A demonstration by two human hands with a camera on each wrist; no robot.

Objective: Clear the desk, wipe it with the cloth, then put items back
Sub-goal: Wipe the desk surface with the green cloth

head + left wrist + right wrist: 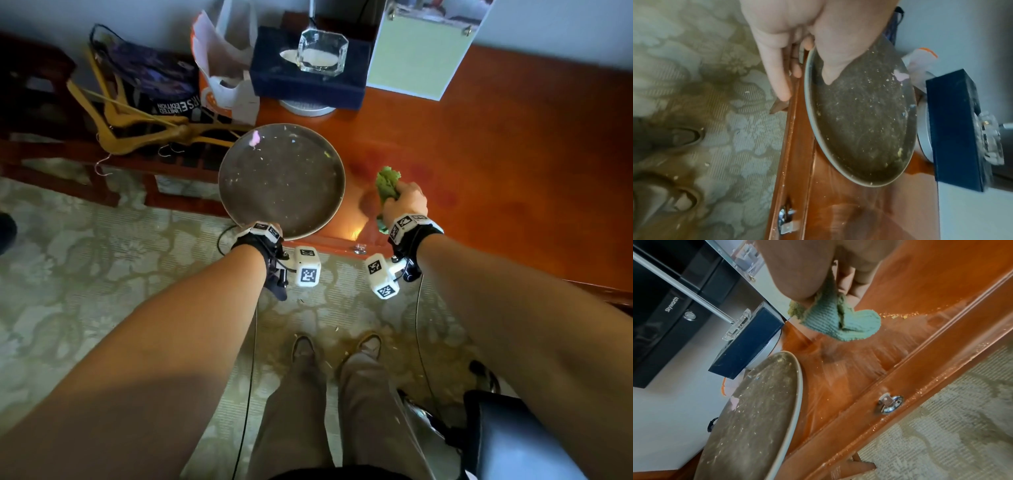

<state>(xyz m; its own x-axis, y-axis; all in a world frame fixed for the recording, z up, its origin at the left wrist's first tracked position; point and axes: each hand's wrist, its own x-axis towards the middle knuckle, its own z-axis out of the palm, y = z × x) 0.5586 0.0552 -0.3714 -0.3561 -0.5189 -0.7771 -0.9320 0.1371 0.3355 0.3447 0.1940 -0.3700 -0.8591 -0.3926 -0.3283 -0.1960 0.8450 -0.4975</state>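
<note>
Right hand (pixel 406 202) clamped on green cloth (pixel 387 183), left hand (pixel 818 32) pinching round tray (pixel 281 181) at desk's front edge.

Tray sits at the front left corner of the desk (pixel 496 154), overhanging the edge, speckled with crumbs; left thumb on top of its rim, fingers below. Cloth bunched in the right fist, just right of the tray, near the front edge. Crumbs (pixel 894 316) scattered beside the cloth. Dark blue box (pixel 308 72) with glass ashtray (pixel 322 51) on top at the back edge.

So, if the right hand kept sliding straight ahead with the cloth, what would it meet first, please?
Probably bare desk first, then likely the pale green board at the back; depth is unclear.
</note>
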